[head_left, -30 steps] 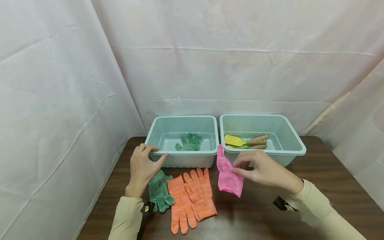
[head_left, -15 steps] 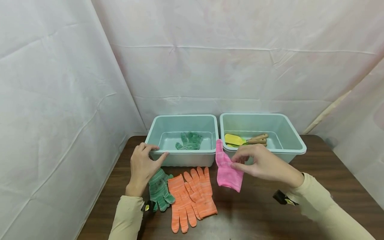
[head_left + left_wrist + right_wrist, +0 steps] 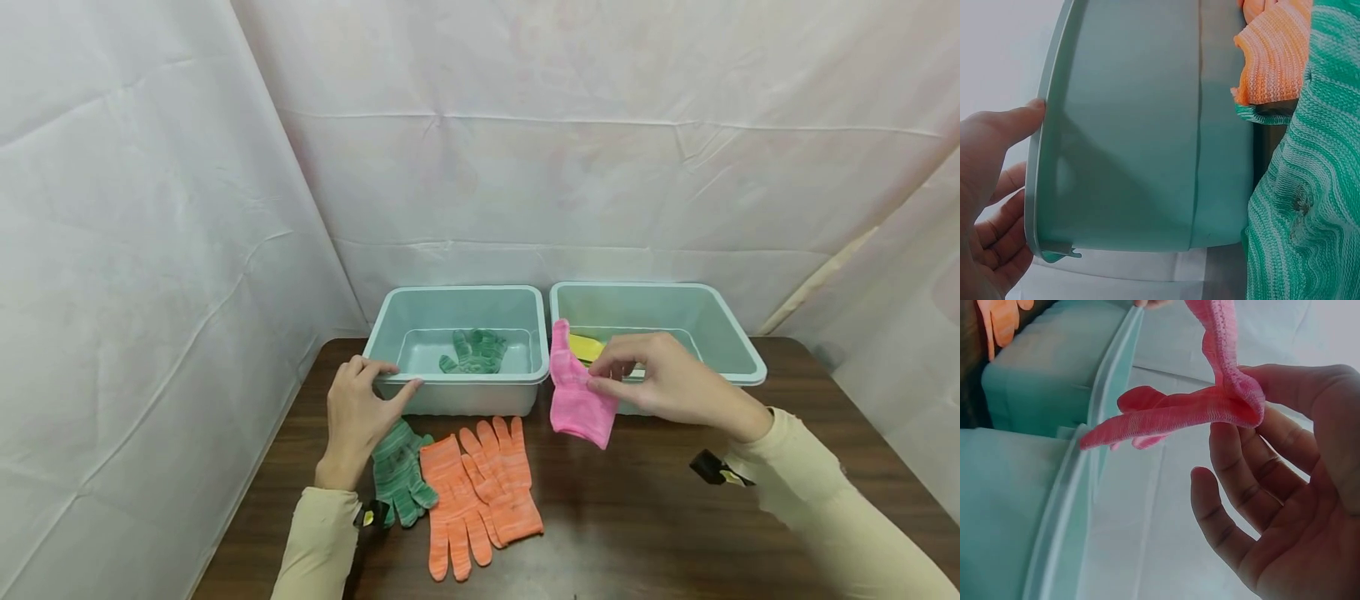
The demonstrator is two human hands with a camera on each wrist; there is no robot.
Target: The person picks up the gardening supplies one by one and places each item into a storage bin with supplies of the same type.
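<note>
My right hand [image 3: 663,379] pinches a pink knit glove [image 3: 576,404] between thumb and fingers. The glove hangs folded in front of the right bin's near left corner; in the right wrist view its finger part [image 3: 1166,415] sticks out toward the bin rims. At the left end of the pale green left bin [image 3: 465,397], my left hand [image 3: 358,417] grips the rim, thumb along the near edge. A green glove [image 3: 477,352] lies inside that bin. On the table before it lie another green glove [image 3: 401,477], partly under my left wrist, and two overlapping orange gloves [image 3: 457,508].
A matching right bin [image 3: 731,333] stands beside the left one. Inside it a yellow blade [image 3: 585,347] shows, the rest of the tool hidden by my right hand. Both stand on a dark wooden table [image 3: 645,517], with white sheeting [image 3: 585,192] hanging behind.
My right hand has lifted the pink glove up and slightly right, over the near edge of the right bin, covering the wooden-handled tools there. My left hand stays on the left bin's rim.
</note>
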